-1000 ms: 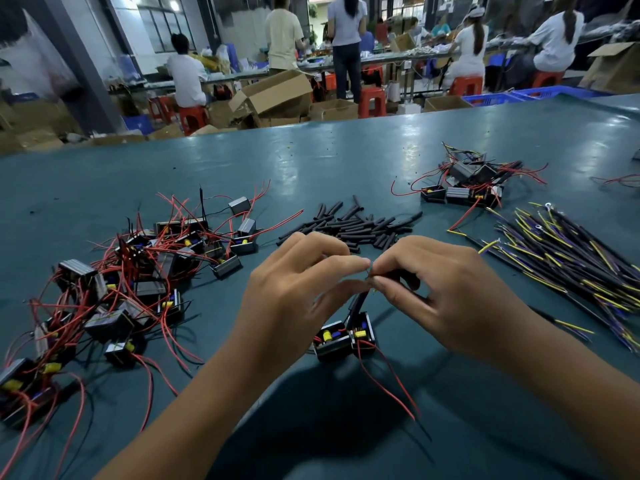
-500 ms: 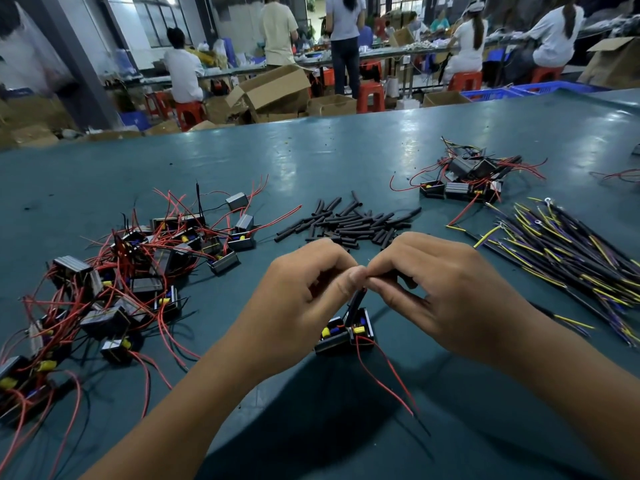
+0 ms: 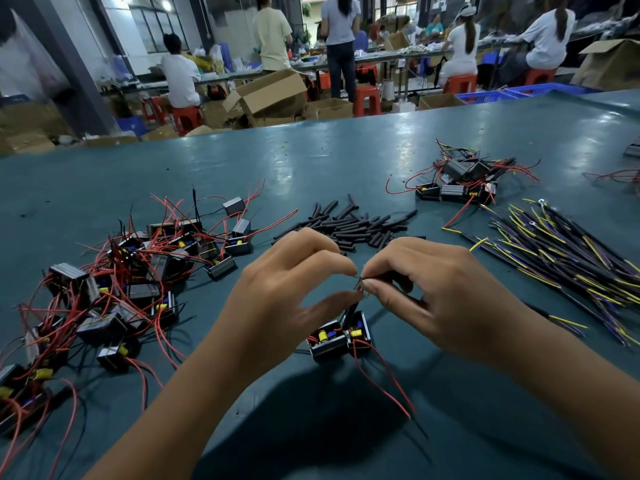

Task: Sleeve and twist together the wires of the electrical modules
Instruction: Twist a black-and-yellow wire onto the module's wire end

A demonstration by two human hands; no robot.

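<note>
The left hand and the right hand meet above the tabletop, fingertips almost touching. The grip of each hand is closed on the same thin thing: the right hand pinches a short black sleeve between thumb and first finger, and the left hand pinches the bare wire ends that come out of this sleeve. The wire ends are very small, so I cannot tell how much they are twisted.

Directly under the grip, two small black modules stand side by side on the tabletop, touching each other, with yellow and blue parts inside. A dark lead goes up from them to the fingers. Their red wires run from them toward the person, lying loose on the tabletop.

Just behind the hands lies a heap of black sleeve pieces. To the left of the left hand there is a big tangled pile of modules with red wires. To the right of the right hand lies a bundle of black wires with yellow and purple marks, and behind it a smaller pile of modules.

Far behind the tabletop, people sit and stand at long work benches, among cardboard boxes and red stools.
</note>
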